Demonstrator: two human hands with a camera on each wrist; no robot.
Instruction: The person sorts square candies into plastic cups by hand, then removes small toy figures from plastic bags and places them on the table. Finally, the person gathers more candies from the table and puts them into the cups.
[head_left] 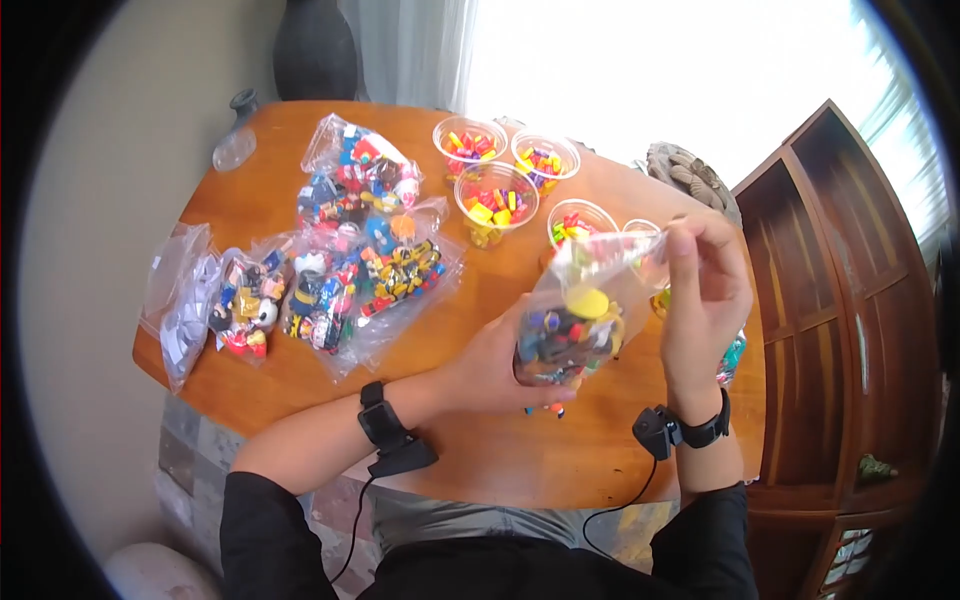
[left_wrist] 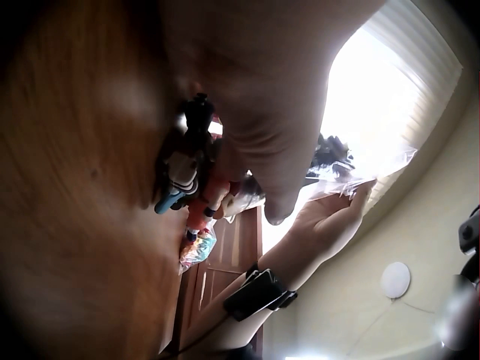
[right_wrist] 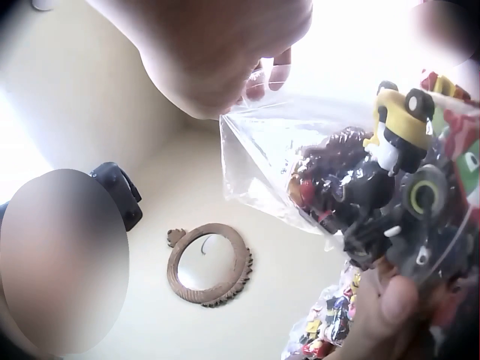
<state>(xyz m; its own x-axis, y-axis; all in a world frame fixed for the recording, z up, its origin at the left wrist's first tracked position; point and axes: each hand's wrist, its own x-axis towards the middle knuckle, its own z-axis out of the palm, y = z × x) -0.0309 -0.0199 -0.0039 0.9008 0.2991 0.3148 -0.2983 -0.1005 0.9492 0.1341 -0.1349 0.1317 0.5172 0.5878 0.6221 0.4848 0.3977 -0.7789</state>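
A clear plastic bag of mixed small toys [head_left: 572, 335] is held above the table in the head view. My left hand [head_left: 487, 365] grips its lower left side, with the thumb and fingers round the filled part. My right hand [head_left: 708, 290] pinches the bag's upper right corner between thumb and fingers. In the right wrist view, the bag [right_wrist: 255, 161] stretches from the right fingers to the left hand [right_wrist: 382, 311], and a yellow and black toy [right_wrist: 405, 124] shows near its top. Small figures [left_wrist: 180, 176] lie on the table below the left hand in the left wrist view.
Several bags of figures [head_left: 365, 170] lie at the table's left, beside a bag of pale pieces [head_left: 188, 320]. Clear cups [head_left: 497, 200] of coloured pieces stand towards the back. A glass bottle [head_left: 243, 105] is at the far left corner; a wooden cabinet [head_left: 815, 320] stands right.
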